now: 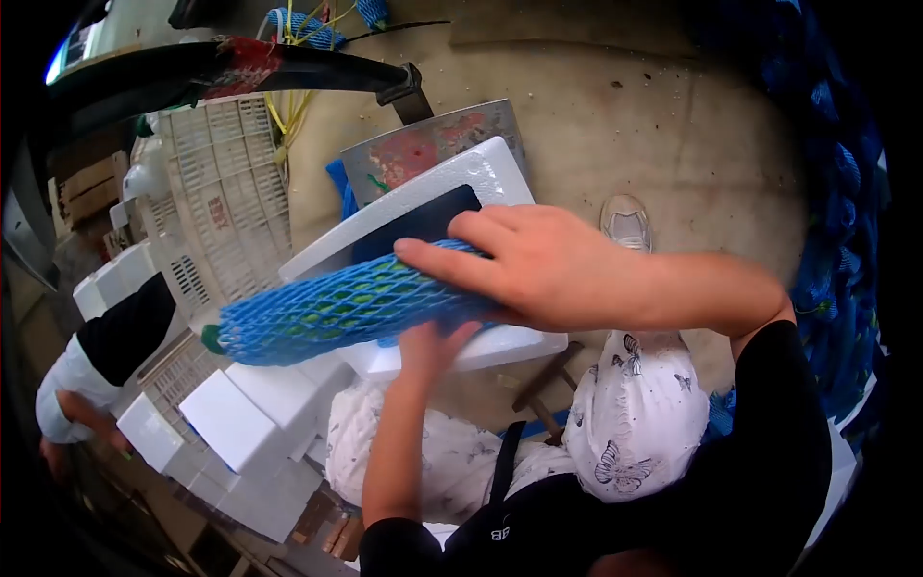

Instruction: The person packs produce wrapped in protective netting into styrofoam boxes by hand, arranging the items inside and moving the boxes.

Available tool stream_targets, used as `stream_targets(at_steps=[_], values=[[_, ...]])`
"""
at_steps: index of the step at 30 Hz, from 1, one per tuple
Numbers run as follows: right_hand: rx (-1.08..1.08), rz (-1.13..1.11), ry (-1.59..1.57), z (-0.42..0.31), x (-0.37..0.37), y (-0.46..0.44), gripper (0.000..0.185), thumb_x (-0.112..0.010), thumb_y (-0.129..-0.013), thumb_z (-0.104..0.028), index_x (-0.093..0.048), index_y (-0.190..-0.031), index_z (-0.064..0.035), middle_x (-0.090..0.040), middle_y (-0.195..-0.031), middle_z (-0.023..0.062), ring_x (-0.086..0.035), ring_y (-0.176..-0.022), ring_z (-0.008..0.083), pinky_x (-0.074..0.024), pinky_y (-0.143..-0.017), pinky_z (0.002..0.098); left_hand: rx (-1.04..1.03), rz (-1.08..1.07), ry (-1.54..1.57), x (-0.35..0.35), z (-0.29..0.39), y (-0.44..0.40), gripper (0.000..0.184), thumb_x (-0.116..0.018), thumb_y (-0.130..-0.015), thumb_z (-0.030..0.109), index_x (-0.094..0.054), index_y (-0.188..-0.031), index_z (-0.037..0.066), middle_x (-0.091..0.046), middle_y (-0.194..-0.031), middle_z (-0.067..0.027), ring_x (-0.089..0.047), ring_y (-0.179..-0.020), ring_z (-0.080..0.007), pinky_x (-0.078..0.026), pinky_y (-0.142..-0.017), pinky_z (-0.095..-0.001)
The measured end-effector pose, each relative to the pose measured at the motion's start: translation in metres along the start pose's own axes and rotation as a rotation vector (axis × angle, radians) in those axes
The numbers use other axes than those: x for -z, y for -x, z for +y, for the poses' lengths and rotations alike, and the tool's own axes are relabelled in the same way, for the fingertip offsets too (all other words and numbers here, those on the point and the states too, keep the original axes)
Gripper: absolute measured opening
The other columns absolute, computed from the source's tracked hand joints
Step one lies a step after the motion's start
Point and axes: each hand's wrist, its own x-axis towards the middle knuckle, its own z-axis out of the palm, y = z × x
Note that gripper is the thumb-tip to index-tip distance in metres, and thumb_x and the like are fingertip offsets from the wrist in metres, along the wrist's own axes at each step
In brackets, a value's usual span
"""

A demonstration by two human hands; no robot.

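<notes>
A long blue foam net sleeve [317,315] stretches across the middle of the view, with something green showing through its mesh. A dark green tip pokes out at its left end; I cannot make out what kind of produce it is. My right hand [538,260] lies over the sleeve's right end, its fingers and thumb closed round it. From below, my left hand [426,348] holds the sleeve, its fingers partly hidden and blurred. Behind the sleeve is a white foam box [500,173] with a dark flat panel [423,219] inside.
A metal plate on a post [452,144] stands beyond the box. White plastic crates [226,183] and white foam boxes [231,418] are stacked at the left, near another person's arm [82,409]. Blue netted items [846,192] hang along the right. A wooden stool leg [548,380] shows below.
</notes>
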Motion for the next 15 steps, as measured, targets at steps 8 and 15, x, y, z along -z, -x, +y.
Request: stream_targets(at_steps=[8, 15], values=[[-0.187, -0.675, 0.347, 0.052, -0.14, -0.065, 0.039, -0.054, -0.085, -0.025, -0.058, -0.119, -0.0061, -0.061, -0.112, 0.012, -0.058, -0.11, 0.0269, -0.0449, -0.088, 0.0415, -0.149, 0.163, -0.014, 0.014, -0.014, 0.014, 0.047, -0.076, -0.072, 0.019, -0.061, -0.115, 0.004, -0.06, -0.116, -0.0155, -0.055, -0.11, -0.0345, -0.04, -0.1, -0.0427], [0.122, -0.283, 0.132, 0.033, -0.014, -0.041, 0.021, -0.058, -0.08, -0.014, -0.065, -0.098, -0.0076, -0.061, -0.096, 0.0064, -0.062, -0.084, 0.0217, -0.0499, -0.068, 0.0365, -0.019, 0.298, -0.065, -0.027, -0.006, -0.057, 0.051, -0.053, -0.09, 0.028, -0.044, -0.134, 0.004, -0.047, -0.131, -0.0187, -0.039, -0.125, -0.0355, -0.019, -0.11, -0.0513]])
